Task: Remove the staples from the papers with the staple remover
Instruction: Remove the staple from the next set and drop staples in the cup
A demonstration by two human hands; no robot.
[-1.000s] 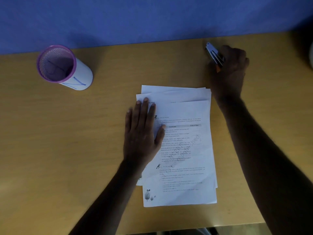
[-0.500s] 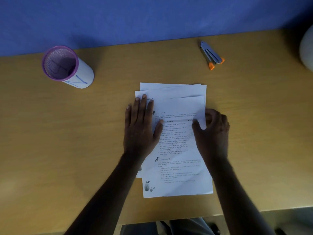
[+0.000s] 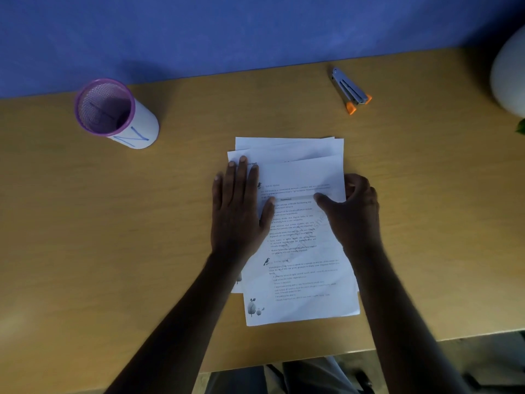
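A loose stack of printed white papers [image 3: 301, 245] lies in the middle of the wooden table. My left hand [image 3: 240, 206] rests flat on the stack's left side, fingers spread. At the right edge, my right hand [image 3: 350, 210] pinches the top sheet, thumb on top and fingers curled under the edge. The grey staple remover [image 3: 350, 90] with orange tips lies alone on the table, far right of the papers, near the wall. No staple can be made out.
A purple-rimmed mesh pen holder [image 3: 113, 113] wrapped in white paper stands at the far left. A white rounded object [image 3: 510, 78] sits at the right edge, with a green leaf [image 3: 521, 127] below it. The blue wall [image 3: 255, 32] borders the table's back.
My right hand set the staple remover down near the wall, then came to the papers' right edge and took hold of the top sheet. The left hand stayed put.
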